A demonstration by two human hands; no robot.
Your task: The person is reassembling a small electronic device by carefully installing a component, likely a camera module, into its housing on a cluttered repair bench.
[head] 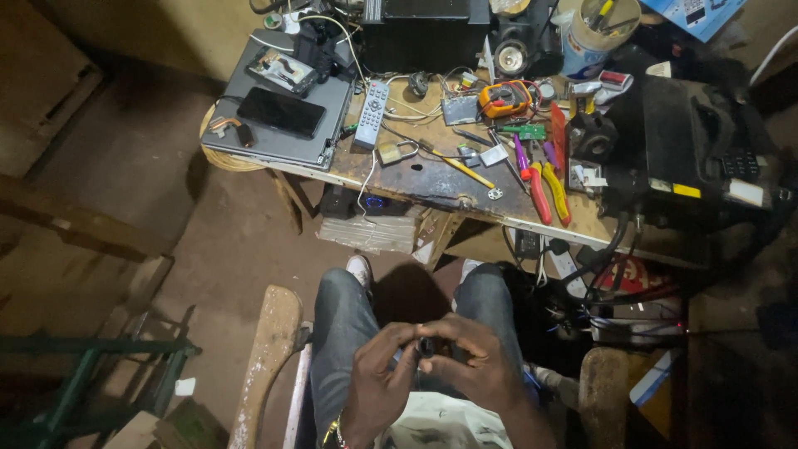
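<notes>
Head view: both hands pinch one small dark part above the lap, below the near edge of the workbench.

The left hand (378, 378) and right hand (474, 362) meet fingertip to fingertip over the knees, both closed on the small dark part (426, 346), which sits between them at the centre; its kind cannot be told, since it is mostly covered and poorly lit. The workbench (432, 179) lies well apart, beyond the knees. On it, a grey remote (372, 114) rests near the middle, a black phone (281, 111) on a grey flat device (332, 104) at the left corner, red-and-yellow pliers (549, 193) near the front edge, an orange multimeter (504, 98) towards the back.
</notes>
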